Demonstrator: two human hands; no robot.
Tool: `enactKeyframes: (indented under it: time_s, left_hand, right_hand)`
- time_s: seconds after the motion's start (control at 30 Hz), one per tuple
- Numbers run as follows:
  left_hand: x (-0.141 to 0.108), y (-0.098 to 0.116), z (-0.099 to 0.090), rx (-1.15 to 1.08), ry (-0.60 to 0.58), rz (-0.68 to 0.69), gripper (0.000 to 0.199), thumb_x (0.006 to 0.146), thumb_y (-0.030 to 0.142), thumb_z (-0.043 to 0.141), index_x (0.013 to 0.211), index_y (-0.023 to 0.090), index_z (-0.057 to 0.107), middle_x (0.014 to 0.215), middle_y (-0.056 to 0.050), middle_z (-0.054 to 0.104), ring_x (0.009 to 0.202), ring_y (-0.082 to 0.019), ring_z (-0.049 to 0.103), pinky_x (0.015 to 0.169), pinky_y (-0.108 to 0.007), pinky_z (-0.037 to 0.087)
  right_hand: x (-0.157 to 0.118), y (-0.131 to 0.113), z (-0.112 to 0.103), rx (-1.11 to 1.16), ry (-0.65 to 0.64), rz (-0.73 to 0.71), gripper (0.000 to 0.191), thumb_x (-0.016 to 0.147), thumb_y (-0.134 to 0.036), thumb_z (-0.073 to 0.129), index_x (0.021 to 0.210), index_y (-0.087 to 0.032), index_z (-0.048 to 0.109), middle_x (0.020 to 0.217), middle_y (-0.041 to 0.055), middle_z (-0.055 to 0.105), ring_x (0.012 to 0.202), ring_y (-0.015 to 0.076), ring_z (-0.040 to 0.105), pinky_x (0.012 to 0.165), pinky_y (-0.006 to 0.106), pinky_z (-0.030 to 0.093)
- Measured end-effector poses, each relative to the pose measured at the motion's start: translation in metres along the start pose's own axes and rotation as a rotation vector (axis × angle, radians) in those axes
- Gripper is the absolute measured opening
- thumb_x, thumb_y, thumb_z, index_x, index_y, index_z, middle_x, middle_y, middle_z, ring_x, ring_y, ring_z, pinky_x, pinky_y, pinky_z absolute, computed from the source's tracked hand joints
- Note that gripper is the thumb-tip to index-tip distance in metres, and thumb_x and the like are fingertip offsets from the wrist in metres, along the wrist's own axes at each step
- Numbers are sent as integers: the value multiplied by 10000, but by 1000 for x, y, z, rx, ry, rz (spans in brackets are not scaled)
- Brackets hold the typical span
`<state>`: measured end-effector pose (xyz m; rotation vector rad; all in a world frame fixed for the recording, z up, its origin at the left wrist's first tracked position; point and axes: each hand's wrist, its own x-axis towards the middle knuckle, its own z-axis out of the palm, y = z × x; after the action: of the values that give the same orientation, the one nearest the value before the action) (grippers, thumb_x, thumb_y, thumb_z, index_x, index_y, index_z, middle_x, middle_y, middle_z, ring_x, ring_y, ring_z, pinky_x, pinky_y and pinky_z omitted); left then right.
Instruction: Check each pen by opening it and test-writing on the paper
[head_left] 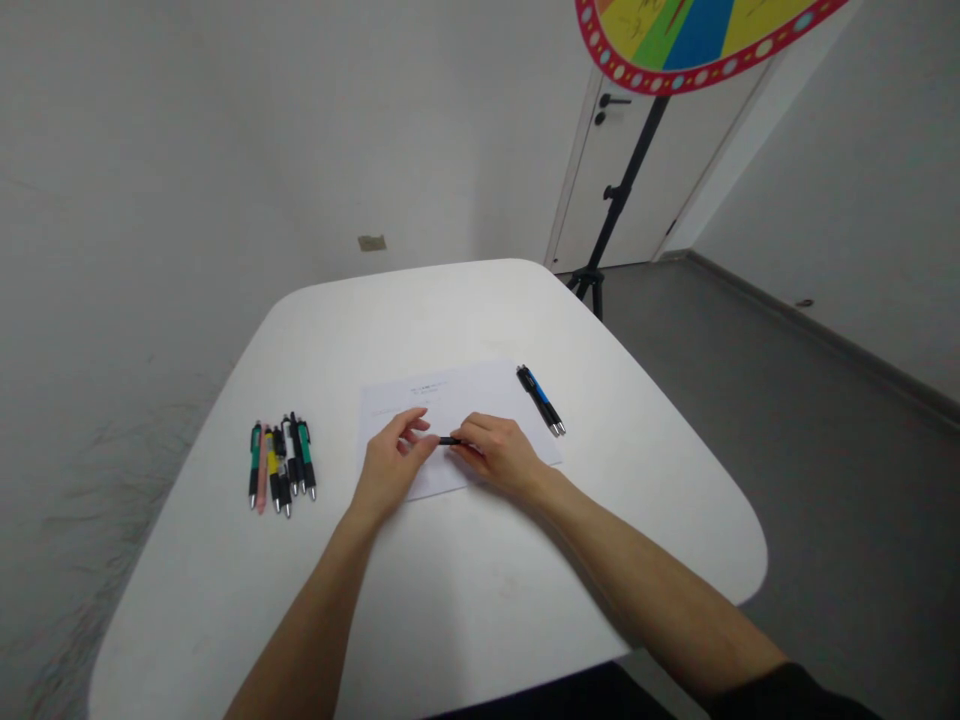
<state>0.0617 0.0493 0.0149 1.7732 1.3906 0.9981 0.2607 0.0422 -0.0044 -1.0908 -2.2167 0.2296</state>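
Over the sheet of white paper (487, 385), my right hand (501, 455) pinches a thin black pen (448, 441) between thumb and fingers. Most of the pen is hidden by that hand; a short dark length sticks out to the left. My left hand (391, 460) faces it with fingers curved and apart, its thumb tip at the pen's exposed end. Whether the thumb presses on the pen is hard to see. Printed or written lines show near the paper's top.
Several pens (281, 462) in green, pink, yellow, white and black lie grouped at the left of the white table (450, 310). Black and blue pens (541, 400) rest at the paper's right edge. Beyond the table, a colourful wheel (679, 45) stands on a black tripod (619, 200) before a door.
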Motion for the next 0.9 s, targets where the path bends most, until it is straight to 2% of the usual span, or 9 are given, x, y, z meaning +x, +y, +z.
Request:
enactKeyframes:
  time_s: [0.13, 0.27, 0.4, 0.47, 0.57, 0.67, 0.77, 0.83, 0.9]
  left_hand:
    - [-1, 3, -1, 131, -37, -17, 410, 898, 457, 440, 636, 198, 621, 601, -3, 606, 613, -163, 550, 630, -287, 414]
    - [0, 0, -3, 63, -74, 62, 158, 787, 345, 603, 811, 204, 668, 785, -9, 676, 708, -160, 578, 674, -280, 435]
    - [1, -4, -1, 12, -36, 85, 375, 734, 348, 676, 1083, 211, 653, 1076, -45, 688, 823, -170, 602, 736, -301, 471]
    - [0, -4, -1, 64, -30, 38, 267, 832, 405, 575, 954, 193, 680, 938, -40, 701, 757, -170, 592, 717, -313, 469]
    - [0, -3, -3, 159, -84, 28, 329, 902, 395, 471, 716, 193, 652, 716, -22, 657, 693, -173, 578, 708, -322, 456]
    - [0, -4, -4, 130, -102, 124, 136, 802, 312, 615, 867, 206, 672, 856, -20, 676, 753, -167, 586, 712, -305, 468]
    - [1, -6, -3, 96, -85, 146, 352, 743, 303, 689, 1083, 221, 645, 1056, -38, 674, 798, -160, 588, 717, -299, 483]
    - [1, -5, -2, 123, -92, 104, 279, 810, 353, 629, 1045, 207, 661, 1019, -41, 690, 769, -158, 585, 721, -306, 482]
    - [0, -3, -2, 169, -117, 71, 254, 891, 379, 512, 857, 192, 680, 859, -33, 695, 731, -162, 580, 727, -313, 472]
  right_hand:
    - [0, 0, 0, -9, -9, -2, 93, 922, -199, 580, 919, -169, 668, 830, 48, 669, 730, 150, 590, 649, 262, 418]
    - [-1, 2, 0, -14, -2, 4, 96, 923, -195, 573, 923, -176, 667, 839, 47, 669, 739, 149, 593, 655, 259, 418]
    - [-1, 2, 1, -17, 18, -19, 103, 926, -198, 566, 905, -179, 664, 824, 48, 666, 732, 150, 590, 648, 258, 413]
    - [-1, 2, 2, -21, 20, -23, 95, 921, -198, 573, 896, -179, 663, 815, 48, 664, 724, 152, 588, 640, 260, 409]
    - [-1, 3, 2, -23, 14, -18, 84, 914, -190, 581, 895, -181, 663, 812, 44, 663, 718, 152, 584, 634, 262, 405]
    - [-1, 4, 2, -9, 22, -19, 88, 915, -186, 579, 900, -174, 665, 812, 47, 664, 717, 151, 584, 638, 262, 407]
    - [-1, 2, 1, 1, 21, -27, 95, 919, -183, 574, 913, -174, 668, 828, 48, 668, 730, 150, 589, 645, 260, 406]
    - [-1, 1, 1, -4, 9, -24, 90, 916, -183, 580, 918, -176, 669, 833, 47, 671, 736, 150, 593, 646, 260, 404]
    - [0, 1, 1, -15, -2, -18, 81, 912, -183, 589, 913, -175, 670, 829, 46, 672, 732, 151, 594, 643, 260, 401]
